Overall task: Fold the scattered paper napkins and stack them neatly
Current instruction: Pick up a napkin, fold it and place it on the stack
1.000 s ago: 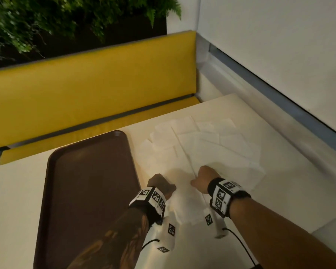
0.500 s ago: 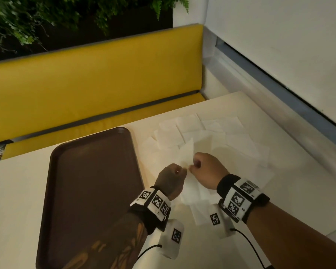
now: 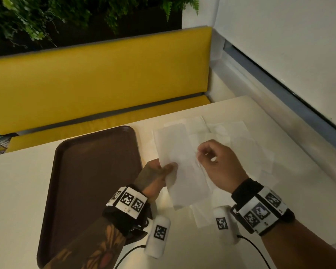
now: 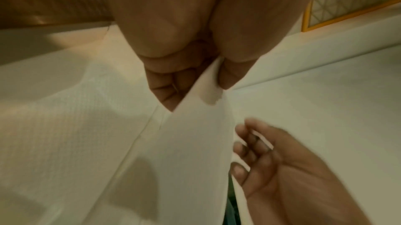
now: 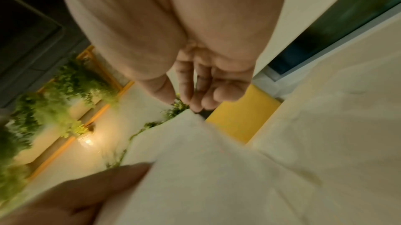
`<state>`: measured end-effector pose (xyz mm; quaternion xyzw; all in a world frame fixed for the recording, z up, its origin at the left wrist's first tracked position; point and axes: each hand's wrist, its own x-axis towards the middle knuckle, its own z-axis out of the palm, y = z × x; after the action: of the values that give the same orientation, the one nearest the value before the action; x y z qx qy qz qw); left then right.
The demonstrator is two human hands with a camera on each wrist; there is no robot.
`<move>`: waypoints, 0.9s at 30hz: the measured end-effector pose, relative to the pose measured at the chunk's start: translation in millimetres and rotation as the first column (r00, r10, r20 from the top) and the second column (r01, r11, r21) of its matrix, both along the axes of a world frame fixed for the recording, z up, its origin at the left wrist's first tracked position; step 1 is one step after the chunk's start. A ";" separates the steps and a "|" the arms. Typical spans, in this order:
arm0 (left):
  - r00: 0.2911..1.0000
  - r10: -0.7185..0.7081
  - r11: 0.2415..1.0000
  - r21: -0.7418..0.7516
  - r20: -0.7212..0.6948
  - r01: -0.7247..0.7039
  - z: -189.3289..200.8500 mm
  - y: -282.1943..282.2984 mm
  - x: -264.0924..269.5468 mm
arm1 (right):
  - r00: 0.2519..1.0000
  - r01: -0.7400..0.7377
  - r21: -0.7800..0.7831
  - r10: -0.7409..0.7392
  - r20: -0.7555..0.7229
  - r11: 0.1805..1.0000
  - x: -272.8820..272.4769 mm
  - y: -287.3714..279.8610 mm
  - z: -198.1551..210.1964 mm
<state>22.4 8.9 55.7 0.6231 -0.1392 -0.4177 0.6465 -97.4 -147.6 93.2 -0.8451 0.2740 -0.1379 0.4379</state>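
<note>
Napkin (image 3: 179,164) pinched in left hand (image 3: 155,176).

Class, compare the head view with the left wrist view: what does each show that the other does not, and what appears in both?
Only the head view shows the brown tray, the yellow bench and the scattered napkins on the table. Only the left wrist view shows the left hand pinching the paper between thumb and fingers from beneath. Both show the held napkin and the right hand beside it.
</note>
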 end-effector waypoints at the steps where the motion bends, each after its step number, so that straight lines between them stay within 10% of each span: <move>1: 1.000 0.000 1.000 0.004 -0.010 0.000 -0.8 3.8 3.8 | 0.998 0.053 0.043 -0.052 -0.019 0.998 -0.5 -4.5 -0.1; 10: 0.997 -0.025 0.999 -0.042 -0.069 0.022 16.1 26.4 13.6 | 0.990 -0.064 0.613 -0.027 0.138 0.787 10.4 17.5 12.1; 27: 0.892 0.118 0.990 0.024 0.436 -0.142 29.7 43.8 18.5 | 0.957 -0.267 0.199 0.237 0.165 0.943 16.6 17.4 5.2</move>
<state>40.9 52.8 85.4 0.7259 -0.2261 -0.2279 0.6083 -80.8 -130.3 98.4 -0.8080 0.1459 -0.1079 0.5605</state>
